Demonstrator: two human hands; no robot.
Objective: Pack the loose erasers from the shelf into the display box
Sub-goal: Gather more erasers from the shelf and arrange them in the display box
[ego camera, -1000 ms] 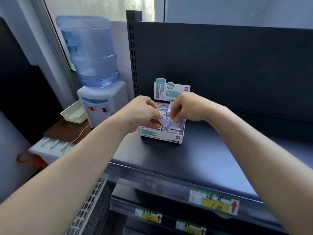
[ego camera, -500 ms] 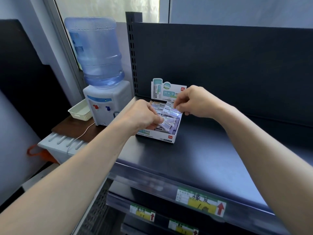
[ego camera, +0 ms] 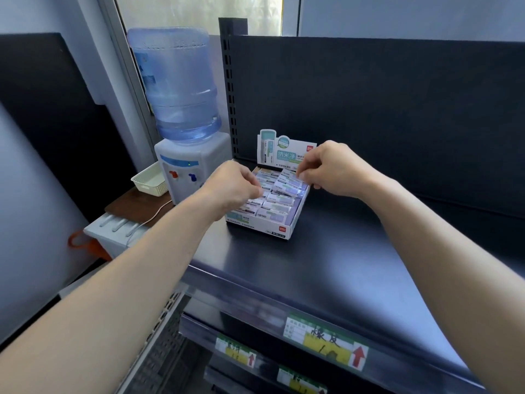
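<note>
While hands (ego camera: 233, 189) (ego camera: 331, 171) curl above, display box (ego camera: 265, 226) beneath

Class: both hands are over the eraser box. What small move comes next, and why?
Probably the right hand should press the back-row eraser it touches level with the others: the display box looks full, the left hand is curled over it, and no loose erasers show on the shelf.

water dispenser (ego camera: 190, 172) with blue bottle (ego camera: 176, 81) is placed on brown side table (ego camera: 127, 203) | cream basket (ego camera: 149, 180) is set just beside it | white cable (ego camera: 153, 214) is laid over table edge | yellow price labels (ego camera: 326, 341) are seen in the lower front
</note>
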